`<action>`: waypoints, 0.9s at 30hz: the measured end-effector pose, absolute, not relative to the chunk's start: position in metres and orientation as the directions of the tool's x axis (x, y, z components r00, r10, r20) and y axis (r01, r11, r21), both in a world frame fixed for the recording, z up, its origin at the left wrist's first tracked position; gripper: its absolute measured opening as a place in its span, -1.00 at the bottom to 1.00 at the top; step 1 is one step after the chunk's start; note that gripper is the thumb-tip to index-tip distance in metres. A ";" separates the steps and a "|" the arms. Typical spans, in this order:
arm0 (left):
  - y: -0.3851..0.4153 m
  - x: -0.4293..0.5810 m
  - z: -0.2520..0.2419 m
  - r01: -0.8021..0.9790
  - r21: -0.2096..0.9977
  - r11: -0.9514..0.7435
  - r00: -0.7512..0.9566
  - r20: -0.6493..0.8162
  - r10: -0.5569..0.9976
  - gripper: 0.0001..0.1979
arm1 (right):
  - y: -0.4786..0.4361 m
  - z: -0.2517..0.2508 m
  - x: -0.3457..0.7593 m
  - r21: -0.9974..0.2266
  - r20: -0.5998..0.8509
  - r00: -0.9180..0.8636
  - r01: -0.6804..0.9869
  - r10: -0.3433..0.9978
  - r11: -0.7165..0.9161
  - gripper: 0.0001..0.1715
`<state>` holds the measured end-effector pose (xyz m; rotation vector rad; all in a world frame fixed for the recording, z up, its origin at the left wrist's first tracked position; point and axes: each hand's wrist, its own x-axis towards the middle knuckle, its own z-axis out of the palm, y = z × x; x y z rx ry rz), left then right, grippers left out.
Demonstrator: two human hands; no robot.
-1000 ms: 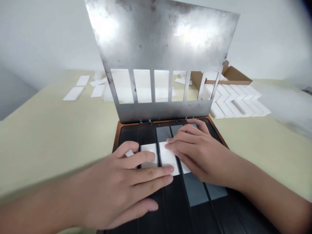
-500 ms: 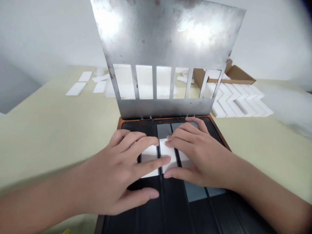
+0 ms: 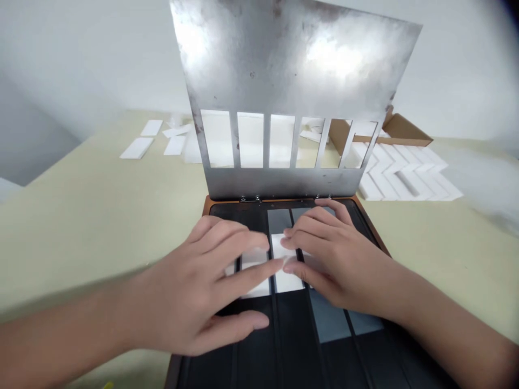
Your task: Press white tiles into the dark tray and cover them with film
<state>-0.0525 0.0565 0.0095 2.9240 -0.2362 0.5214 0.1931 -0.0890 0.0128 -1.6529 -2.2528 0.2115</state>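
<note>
while both hands lie over the middle of a black ribbed tray (image 3: 253,346), two flat white rectangular tiles sit side by side in its dark channels, the left tile (image 3: 255,289) and the right tile (image 3: 288,281), matte and square-edged, partly hidden by the hands. the left hand (image 3: 190,292) is open, its fingers (image 3: 235,237) spread and lying on the left tile. the right hand (image 3: 340,259) is also open, its fingers (image 3: 302,232) resting on the right tile; neither hand grips. a scratched steel plate (image 3: 284,70) with rectangular slots stands hinged at the tray's far edge. beyond it, on a pale green table (image 3: 81,243), white tiles in a herringbone (image 3: 405,178) lie before a cardboard box (image 3: 405,132).
</note>
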 end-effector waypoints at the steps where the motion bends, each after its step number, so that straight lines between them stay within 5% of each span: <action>1: 0.056 -0.053 0.011 -0.224 0.113 -0.968 0.919 0.355 -0.171 -0.60 | -0.089 0.013 0.193 -0.314 0.186 -0.267 0.896 0.946 0.315 -0.79; 5: 0.054 -0.047 0.020 -0.345 0.081 -0.935 0.901 0.309 -0.305 -0.67 | -0.087 0.012 0.191 -0.302 0.219 -0.261 0.898 0.940 0.320 -0.78; 14: 0.056 -0.040 0.023 -0.290 0.071 -0.954 0.931 0.249 -0.265 -0.54 | -0.088 0.015 0.195 -0.348 0.195 -0.239 0.890 0.951 0.295 -0.65; 20: 0.056 -0.041 0.022 -0.312 0.065 -0.948 0.921 0.266 -0.285 -0.53 | -0.085 0.011 0.198 -0.191 0.201 -0.107 0.971 0.974 0.146 -0.45; 27: 0.055 -0.040 0.026 -0.313 0.087 -0.946 0.924 0.259 -0.282 -0.51 | -0.083 0.012 0.197 -0.282 0.196 -0.114 0.945 0.974 0.168 -0.63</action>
